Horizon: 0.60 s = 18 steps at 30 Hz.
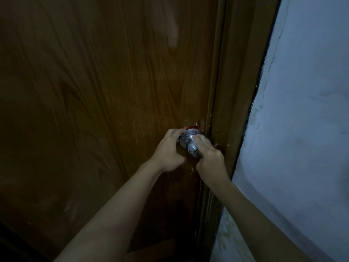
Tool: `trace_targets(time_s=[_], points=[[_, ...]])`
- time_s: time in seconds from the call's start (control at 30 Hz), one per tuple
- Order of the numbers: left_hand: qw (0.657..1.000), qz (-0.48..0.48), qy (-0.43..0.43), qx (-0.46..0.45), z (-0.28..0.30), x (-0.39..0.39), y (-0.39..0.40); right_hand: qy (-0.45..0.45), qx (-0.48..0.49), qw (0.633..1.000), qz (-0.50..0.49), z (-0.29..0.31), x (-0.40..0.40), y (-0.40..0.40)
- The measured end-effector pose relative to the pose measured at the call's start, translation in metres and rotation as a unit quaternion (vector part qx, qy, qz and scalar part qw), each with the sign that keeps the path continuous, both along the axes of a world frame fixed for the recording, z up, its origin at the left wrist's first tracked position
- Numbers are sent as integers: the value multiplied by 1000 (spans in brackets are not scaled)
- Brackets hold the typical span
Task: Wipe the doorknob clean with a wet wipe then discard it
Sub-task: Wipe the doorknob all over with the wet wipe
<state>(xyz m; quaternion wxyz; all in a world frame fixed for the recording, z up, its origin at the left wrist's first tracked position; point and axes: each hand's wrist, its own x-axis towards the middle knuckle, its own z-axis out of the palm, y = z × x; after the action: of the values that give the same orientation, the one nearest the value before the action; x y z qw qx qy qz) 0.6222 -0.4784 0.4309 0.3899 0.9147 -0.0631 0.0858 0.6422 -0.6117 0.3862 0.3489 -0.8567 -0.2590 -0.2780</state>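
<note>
the left hand curls against the left side of the doorknob, fingers closed on its rim, steadying a hard, slick metal ball fixed to the wooden door near the frame. the knob looks silvery and rounded. the right hand presses a soft, limp wet wipe onto it, best held bunched under the fingertips.

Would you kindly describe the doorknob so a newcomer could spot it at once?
Find the dark wooden door left of the pale wall. Near its right edge, beside the frame, the left hand and right hand meet on the doorknob, the only shiny metal ball.
</note>
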Motion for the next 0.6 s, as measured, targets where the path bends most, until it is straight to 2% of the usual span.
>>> trace_targets(time_s=[0.17,0.27,0.37,0.47,0.6], points=[[1000,-13,-3,-28,-8,-9,3,-20,43,999,-7,-16,-20,-13],[996,13,-69,-55,-22,-21,-2,80,130,988,-21,-23,-31,-21],[980,75,-158,-94,-35,-37,-13,116,229,966,-18,-21,-39,-23],[968,77,-206,-117,-41,-49,-24,185,303,934,29,-8,-43,-20],[964,60,-238,-104,-38,-53,-31,194,324,920,100,5,-46,-14]])
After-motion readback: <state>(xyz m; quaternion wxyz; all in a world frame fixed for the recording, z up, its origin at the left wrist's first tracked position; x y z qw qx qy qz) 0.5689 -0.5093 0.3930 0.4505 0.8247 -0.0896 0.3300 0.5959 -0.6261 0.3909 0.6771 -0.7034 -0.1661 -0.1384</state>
